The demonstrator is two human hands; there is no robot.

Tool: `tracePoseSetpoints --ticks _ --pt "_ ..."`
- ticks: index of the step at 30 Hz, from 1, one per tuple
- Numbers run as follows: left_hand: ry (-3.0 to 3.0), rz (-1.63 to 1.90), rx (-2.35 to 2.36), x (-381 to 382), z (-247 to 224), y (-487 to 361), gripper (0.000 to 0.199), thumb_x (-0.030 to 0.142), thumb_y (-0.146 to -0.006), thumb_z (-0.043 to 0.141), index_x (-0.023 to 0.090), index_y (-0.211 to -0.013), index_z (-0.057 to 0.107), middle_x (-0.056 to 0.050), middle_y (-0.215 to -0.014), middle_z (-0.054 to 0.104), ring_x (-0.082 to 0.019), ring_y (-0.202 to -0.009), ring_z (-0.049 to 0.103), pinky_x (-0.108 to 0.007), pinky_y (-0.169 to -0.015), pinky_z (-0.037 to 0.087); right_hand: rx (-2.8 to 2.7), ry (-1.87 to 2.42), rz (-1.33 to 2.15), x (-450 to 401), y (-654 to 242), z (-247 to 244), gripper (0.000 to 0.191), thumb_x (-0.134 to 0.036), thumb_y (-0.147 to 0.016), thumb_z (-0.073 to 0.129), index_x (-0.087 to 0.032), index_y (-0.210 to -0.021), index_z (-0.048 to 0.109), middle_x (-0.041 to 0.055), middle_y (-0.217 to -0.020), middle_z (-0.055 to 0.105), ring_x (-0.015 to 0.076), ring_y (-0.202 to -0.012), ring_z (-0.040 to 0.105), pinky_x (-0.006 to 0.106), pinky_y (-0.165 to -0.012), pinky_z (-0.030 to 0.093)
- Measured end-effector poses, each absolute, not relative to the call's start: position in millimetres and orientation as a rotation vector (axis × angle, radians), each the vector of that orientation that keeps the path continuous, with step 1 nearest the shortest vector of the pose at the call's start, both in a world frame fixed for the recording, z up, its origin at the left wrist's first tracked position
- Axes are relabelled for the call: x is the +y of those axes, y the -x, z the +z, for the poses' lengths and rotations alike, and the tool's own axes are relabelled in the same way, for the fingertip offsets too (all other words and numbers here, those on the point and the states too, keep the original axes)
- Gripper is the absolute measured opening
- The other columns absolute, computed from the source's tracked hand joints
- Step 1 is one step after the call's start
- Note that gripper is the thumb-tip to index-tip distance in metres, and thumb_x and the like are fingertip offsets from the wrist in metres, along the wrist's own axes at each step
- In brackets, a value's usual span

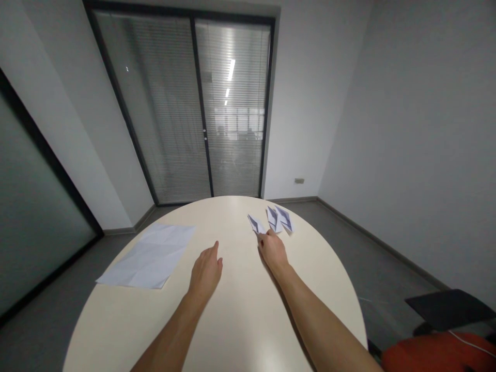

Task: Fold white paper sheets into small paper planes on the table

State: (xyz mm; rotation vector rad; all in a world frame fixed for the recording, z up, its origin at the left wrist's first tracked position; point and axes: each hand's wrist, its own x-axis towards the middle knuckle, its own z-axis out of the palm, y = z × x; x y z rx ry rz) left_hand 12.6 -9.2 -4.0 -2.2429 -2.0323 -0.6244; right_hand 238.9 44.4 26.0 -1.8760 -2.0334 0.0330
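Over the middle of the pale round table [236,310], my left hand [206,269] holds nothing, its index finger stretched forward and the thumb apart. My right hand [273,249] has its fingers bent together at the near end of a small folded white paper piece [256,224], touching or pinching it. Just beyond and to the right lie two more folded paper pieces, one [273,219] beside the other [285,219]. White sheets of paper [149,256] with faint creases lie flat at the table's left side.
A red chair seat [437,354] and a black panel [451,308] stand at the lower right, beside the table. Behind the table are a glass door with blinds [174,113] and grey-white walls.
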Motion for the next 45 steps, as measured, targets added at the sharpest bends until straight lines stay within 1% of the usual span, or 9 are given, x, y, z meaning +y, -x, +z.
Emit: tracePoseSetpoints --ticks 4,7,12,18,23,29,36,42,45 --pt "2.252 -0.607 -2.041 -8.1 -4.7 -12.3 0.053 0.018 -0.097 0.047 0.005 -0.148 0.045 -0.018 -0.135 0.064 -0.026 -0.127 0.058 -0.036 -0.109 0.045 -1.974 1.795 0.068 48.8 -243.1 19.0 0.027 -0.019 -0.097 0.051 -0.019 -0.113 0.073 0.0104 -0.105 0.065 0.0195 -0.089 0.064 0.027 -0.080 0.041" --pt "2.259 -0.592 -2.040 -7.8 -5.2 -12.3 0.054 0.018 -0.097 0.047 0.003 -0.149 0.044 -0.018 -0.135 0.064 -0.026 -0.127 0.058 -0.035 -0.110 0.044 -1.954 1.777 0.079 51.4 -244.5 14.9 0.028 -0.016 -0.094 0.052 -0.019 -0.113 0.073 0.0106 -0.109 0.065 0.0194 -0.091 0.064 0.027 -0.082 0.041" --pt "2.250 -0.613 -2.021 -6.7 -8.6 -11.5 0.053 0.018 -0.097 0.047 0.005 -0.148 0.045 -0.018 -0.134 0.065 -0.026 -0.126 0.059 -0.036 -0.109 0.045 -1.975 1.764 0.053 54.3 -244.9 12.6 0.027 -0.015 -0.095 0.050 -0.017 -0.108 0.073 0.0109 -0.106 0.063 0.0196 -0.089 0.063 0.027 -0.081 0.041" --pt "2.258 -0.641 -1.999 -4.9 -11.0 -10.1 0.053 0.018 -0.095 0.048 0.006 -0.147 0.047 -0.018 -0.132 0.066 -0.027 -0.123 0.060 -0.038 -0.108 0.046 -1.974 1.785 0.011 60.3 -245.4 7.9 0.027 -0.008 -0.090 0.052 -0.015 -0.106 0.073 0.0112 -0.105 0.062 0.0197 -0.089 0.062 0.026 -0.080 0.040" --pt "2.252 -0.662 -1.986 -4.1 -13.2 -9.5 0.052 0.018 -0.095 0.047 0.007 -0.146 0.048 -0.018 -0.130 0.066 -0.026 -0.123 0.061 -0.036 -0.108 0.046 -1.945 1.778 0.014 65.4 -248.1 0.3 0.036 -0.009 -0.091 0.051 -0.014 -0.122 0.068 0.0109 -0.103 0.062 0.0198 -0.090 0.060 0.026 -0.082 0.040" --pt "2.248 -0.689 -1.960 -2.9 -17.1 -8.9 0.052 0.019 -0.095 0.046 0.008 -0.145 0.049 -0.017 -0.130 0.067 -0.026 -0.122 0.061 -0.038 -0.107 0.047 -1.913 1.728 0.035 67.0 -249.9 -2.9 0.049 -0.008 -0.092 0.051 -0.014 -0.140 0.058 0.0114 -0.107 0.061 0.0206 -0.096 0.059 0.025 -0.089 0.041" --pt "2.262 -0.640 -1.993 -4.4 -12.2 -10.0 0.052 0.019 -0.095 0.043 0.009 -0.146 0.048 -0.016 -0.132 0.066 -0.026 -0.123 0.059 -0.037 -0.108 0.046 -1.934 1.694 0.122 66.4 -251.4 -1.7 0.036 -0.014 -0.097 0.049 -0.018 -0.126 0.068 0.0101 -0.110 0.062 0.0191 -0.098 0.061 0.024 -0.091 0.041" --pt "2.274 -0.633 -2.006 -5.8 -9.2 -10.7 0.053 0.019 -0.096 0.042 0.009 -0.147 0.047 -0.016 -0.133 0.066 -0.026 -0.123 0.059 -0.039 -0.108 0.045 -1.913 1.739 0.124 68.6 -251.8 -4.9 0.046 -0.017 -0.097 0.048 -0.016 -0.143 0.054 0.0113 -0.110 0.063 0.0214 -0.101 0.060 0.026 -0.090 0.043" --pt "2.273 -0.601 -2.012 -6.2 -8.4 -10.9 0.053 0.019 -0.096 0.041 0.006 -0.147 0.046 -0.017 -0.134 0.065 -0.026 -0.124 0.058 -0.038 -0.109 0.045 -1.916 1.736 0.123 68.5 -251.7 -6.2 0.054 -0.015 -0.095 0.049 -0.014 -0.149 0.047 0.0124 -0.113 0.063 0.0219 -0.104 0.059 0.027 -0.093 0.042"
